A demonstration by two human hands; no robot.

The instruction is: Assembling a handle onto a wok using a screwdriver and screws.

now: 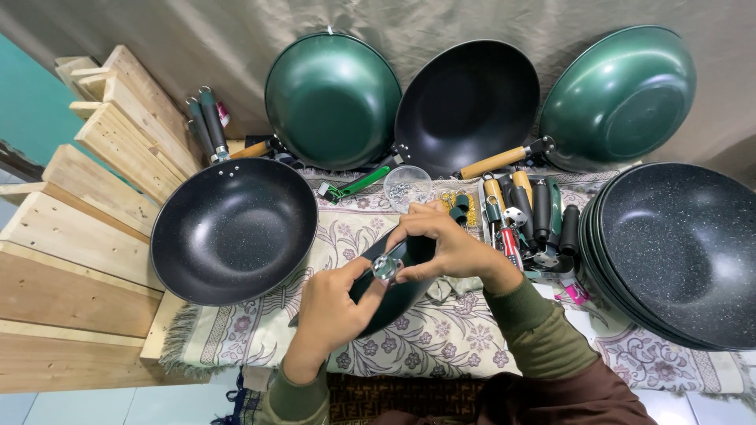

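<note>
My left hand (335,308) and my right hand (445,244) together hold a dark green pan handle (398,293) over a floral cloth (441,338). The fingertips of both hands pinch a small shiny metal fitting (386,267) at the handle's end. A small clear bowl of screws (407,187) sits just beyond my right hand. A black speckled wok (234,230) lies to the left of my hands.
Two green woks (332,100) (618,96) and a black one (466,106) lean on the back curtain. A stack of speckled woks (677,252) stands at right, loose handles and tools (528,216) beside it. Wooden planks (87,205) lie at left.
</note>
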